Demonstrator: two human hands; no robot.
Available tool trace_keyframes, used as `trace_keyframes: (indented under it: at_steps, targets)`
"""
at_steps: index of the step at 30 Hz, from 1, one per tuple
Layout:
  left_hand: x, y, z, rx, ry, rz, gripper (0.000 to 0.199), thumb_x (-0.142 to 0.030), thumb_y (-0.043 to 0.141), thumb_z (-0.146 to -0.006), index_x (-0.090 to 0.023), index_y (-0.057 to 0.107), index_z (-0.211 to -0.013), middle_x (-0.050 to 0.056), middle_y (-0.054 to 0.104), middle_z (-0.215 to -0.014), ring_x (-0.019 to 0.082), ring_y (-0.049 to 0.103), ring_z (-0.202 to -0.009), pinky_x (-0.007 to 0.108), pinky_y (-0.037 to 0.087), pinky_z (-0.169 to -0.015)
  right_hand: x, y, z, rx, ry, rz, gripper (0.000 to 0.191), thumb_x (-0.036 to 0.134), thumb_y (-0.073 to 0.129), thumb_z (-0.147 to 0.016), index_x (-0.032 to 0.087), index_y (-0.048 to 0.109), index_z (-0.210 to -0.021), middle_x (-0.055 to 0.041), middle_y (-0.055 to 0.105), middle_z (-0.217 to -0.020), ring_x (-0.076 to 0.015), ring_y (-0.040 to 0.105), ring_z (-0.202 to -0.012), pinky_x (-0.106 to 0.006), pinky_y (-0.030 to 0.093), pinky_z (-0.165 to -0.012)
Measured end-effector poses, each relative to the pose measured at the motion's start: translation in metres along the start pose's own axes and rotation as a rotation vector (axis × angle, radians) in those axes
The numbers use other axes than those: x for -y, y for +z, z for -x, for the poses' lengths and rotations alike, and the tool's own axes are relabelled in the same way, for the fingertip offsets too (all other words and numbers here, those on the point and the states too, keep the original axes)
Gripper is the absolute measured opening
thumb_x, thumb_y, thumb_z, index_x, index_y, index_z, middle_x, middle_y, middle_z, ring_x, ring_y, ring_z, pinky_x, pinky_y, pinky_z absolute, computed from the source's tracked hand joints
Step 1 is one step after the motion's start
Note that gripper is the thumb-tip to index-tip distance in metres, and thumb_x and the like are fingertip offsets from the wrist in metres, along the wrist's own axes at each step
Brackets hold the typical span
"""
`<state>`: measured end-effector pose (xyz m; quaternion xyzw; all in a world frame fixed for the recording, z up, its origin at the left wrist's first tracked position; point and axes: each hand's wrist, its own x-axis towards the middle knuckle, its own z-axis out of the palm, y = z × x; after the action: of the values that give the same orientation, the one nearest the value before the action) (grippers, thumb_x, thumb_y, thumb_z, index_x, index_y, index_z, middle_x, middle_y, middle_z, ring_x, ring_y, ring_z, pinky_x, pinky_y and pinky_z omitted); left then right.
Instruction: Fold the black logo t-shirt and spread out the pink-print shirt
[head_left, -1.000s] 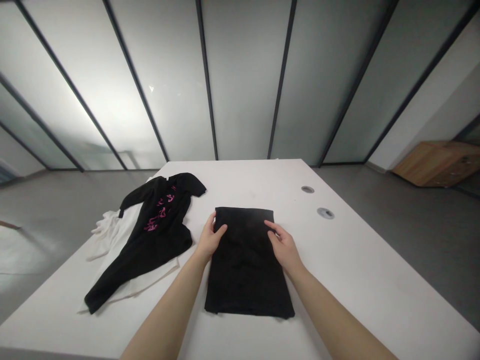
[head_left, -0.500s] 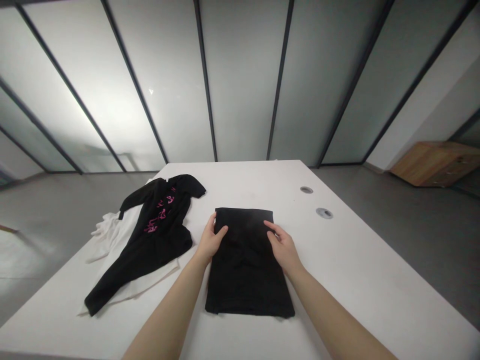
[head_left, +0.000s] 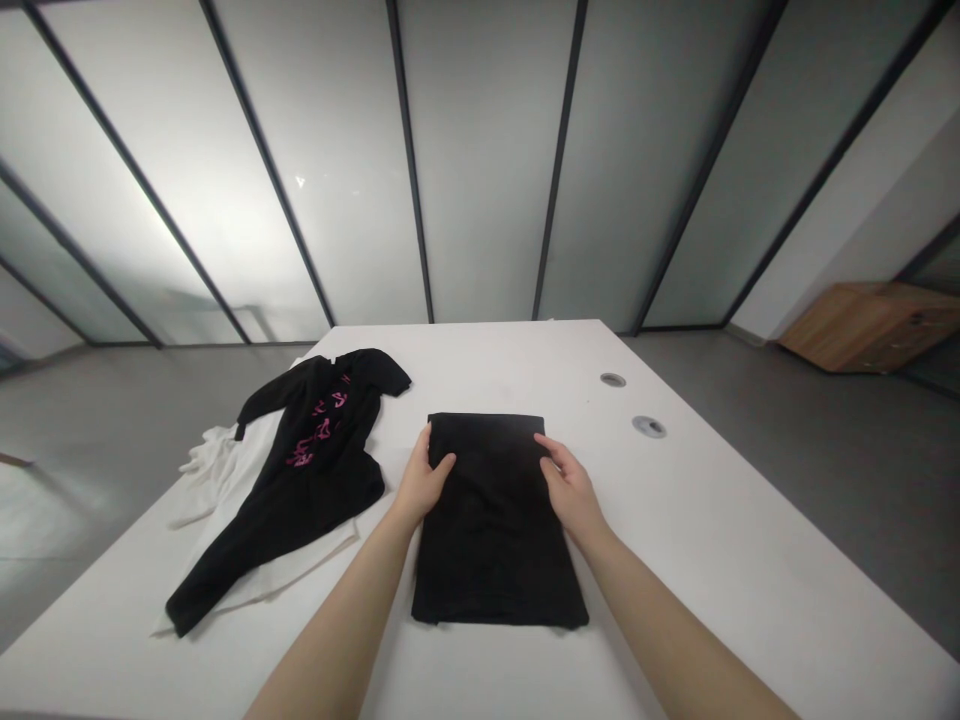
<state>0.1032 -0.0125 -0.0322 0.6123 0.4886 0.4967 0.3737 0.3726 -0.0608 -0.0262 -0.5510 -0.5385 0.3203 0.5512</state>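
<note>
Folded black cloth lies in the middle of the white worktop, both hands open on it.

The left hand and the right hand are open and rest at its two side edges near the top, and no tight grip can be seen. Just left of the left hand lies a black top with pink print, over a white garment. To the right, the worktop has more room and two round holes.
</note>
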Motion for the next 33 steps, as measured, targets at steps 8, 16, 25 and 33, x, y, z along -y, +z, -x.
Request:
trace_keyframes:
  at_steps: [8,16,25,33]
  targets:
    - [-0.017,0.003,0.010,-0.148,0.246,-0.692,0.067,-0.025,0.060,-0.096,-0.016,0.041,-0.160,0.022,0.042,-0.165,0.036,0.036,-0.156,0.059,0.035,-0.125,-0.009,0.004,0.007,0.090,-0.266,0.426,0.054,0.035,0.052,-0.098,0.022,0.059,-0.150,-0.0153,0.054,-0.158,-0.0311,0.047,-0.149,-0.056,0.039,-0.124]
    - [-0.039,0.037,0.045,0.331,0.147,-1.078,0.060,-0.046,0.050,-0.105,-0.024,0.048,-0.161,0.013,0.043,-0.168,0.040,0.036,-0.156,0.063,0.029,-0.126,0.020,0.034,0.033,0.575,-0.215,0.889,0.068,0.049,0.042,-0.106,0.017,0.040,-0.166,-0.0114,0.033,-0.173,-0.0348,0.025,-0.162,-0.055,0.025,-0.130]
    - [-0.029,0.012,0.023,0.113,-0.022,-1.148,0.064,-0.045,0.045,-0.106,-0.012,0.046,-0.160,0.023,0.038,-0.169,0.045,0.031,-0.157,0.068,0.030,-0.123,-0.003,0.023,0.010,0.395,-0.056,1.017,0.066,0.044,0.035,-0.108,0.014,0.037,-0.167,-0.0126,0.024,-0.176,-0.0434,0.021,-0.161,-0.060,0.023,-0.128]
    - [-0.036,0.038,0.047,0.376,0.326,-0.840,0.057,-0.045,0.053,-0.104,-0.025,0.052,-0.157,0.013,0.047,-0.166,0.036,0.034,-0.158,0.060,0.027,-0.128,-0.011,0.006,-0.001,0.071,-0.113,0.970,0.052,0.035,0.046,-0.106,0.024,0.056,-0.155,-0.0133,0.043,-0.167,-0.0485,0.029,-0.155,-0.072,0.025,-0.120]
